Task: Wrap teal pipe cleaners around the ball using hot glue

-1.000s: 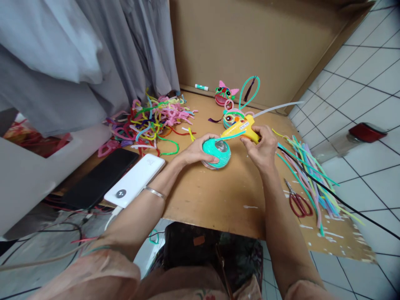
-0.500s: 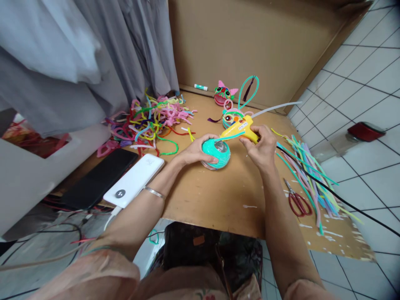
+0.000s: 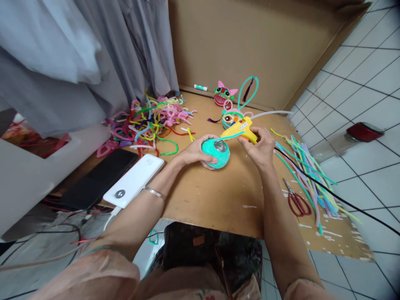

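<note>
My left hand (image 3: 195, 153) is wrapped round a teal ball (image 3: 215, 153) wound in pipe cleaner, resting on the wooden board (image 3: 218, 196). My right hand (image 3: 261, 148) grips a yellow glue gun (image 3: 240, 129) whose nozzle points down-left at the top of the ball. A loose teal pipe cleaner end lies across the ball under the nozzle. A clear glue stick juts out behind the gun, and a black cord (image 3: 328, 193) trails off to the right.
A heap of coloured pipe cleaners (image 3: 153, 121) lies at the back left, straight ones (image 3: 308, 173) and red scissors (image 3: 296, 203) at the right. Two finished animal faces (image 3: 224, 95) sit behind the gun. A white power bank (image 3: 134, 180) and black phone (image 3: 98, 179) lie left.
The glue stick at the back of the gun has dipped slightly lower. Both hands stay almost where they were on the ball and the gun.
</note>
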### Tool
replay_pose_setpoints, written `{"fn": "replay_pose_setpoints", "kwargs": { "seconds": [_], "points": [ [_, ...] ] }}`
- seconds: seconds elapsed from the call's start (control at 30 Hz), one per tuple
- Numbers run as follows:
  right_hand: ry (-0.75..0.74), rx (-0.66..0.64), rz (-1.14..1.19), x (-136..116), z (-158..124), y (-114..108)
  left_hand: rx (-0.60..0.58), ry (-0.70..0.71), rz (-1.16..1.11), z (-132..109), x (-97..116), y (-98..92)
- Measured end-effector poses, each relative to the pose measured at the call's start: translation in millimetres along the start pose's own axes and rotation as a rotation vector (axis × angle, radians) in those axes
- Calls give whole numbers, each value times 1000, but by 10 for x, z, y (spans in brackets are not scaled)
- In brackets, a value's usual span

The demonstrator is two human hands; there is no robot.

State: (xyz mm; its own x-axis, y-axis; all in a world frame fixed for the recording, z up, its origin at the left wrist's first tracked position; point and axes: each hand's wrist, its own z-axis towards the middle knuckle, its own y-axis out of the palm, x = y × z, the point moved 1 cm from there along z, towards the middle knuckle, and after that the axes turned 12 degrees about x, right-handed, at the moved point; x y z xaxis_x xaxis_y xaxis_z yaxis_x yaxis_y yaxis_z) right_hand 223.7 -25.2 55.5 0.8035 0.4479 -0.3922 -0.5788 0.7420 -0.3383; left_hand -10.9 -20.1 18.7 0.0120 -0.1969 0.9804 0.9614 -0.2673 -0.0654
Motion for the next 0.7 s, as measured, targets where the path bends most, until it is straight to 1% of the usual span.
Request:
{"fn": "replay_pose_setpoints", "kwargs": {
  "seconds": [0.27, 0.47, 0.7],
  "points": [
    [17, 2, -24, -9, -40, 20, -7, -8, -1, -25, 33, 13],
    [-9, 20, -16, 17, -14, 0, -13, 16, 20, -14, 43, 4],
    [-9, -49, 54, -28, 17, -37, -20, 19, -2, -4, 23, 6]
  ]
}}
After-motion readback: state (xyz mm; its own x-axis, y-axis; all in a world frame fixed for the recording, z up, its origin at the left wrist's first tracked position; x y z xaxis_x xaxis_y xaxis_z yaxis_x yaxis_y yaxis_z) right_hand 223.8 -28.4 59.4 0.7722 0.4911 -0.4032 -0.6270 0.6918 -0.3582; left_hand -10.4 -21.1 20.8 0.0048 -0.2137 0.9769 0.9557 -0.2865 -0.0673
